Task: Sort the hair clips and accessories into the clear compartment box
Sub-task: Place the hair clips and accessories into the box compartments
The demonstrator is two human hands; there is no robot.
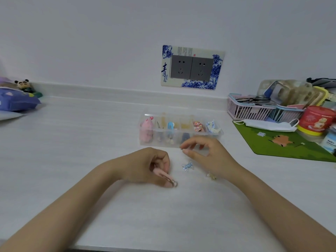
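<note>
Left hand [154,168] grips pink clip [164,176] | right hand [205,151] loose, before compartment box [164,144]

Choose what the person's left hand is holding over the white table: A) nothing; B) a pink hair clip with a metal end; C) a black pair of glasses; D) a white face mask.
B: the left hand curls its fingers round the pink hair clip with a metal end, low over the white table.
</note>
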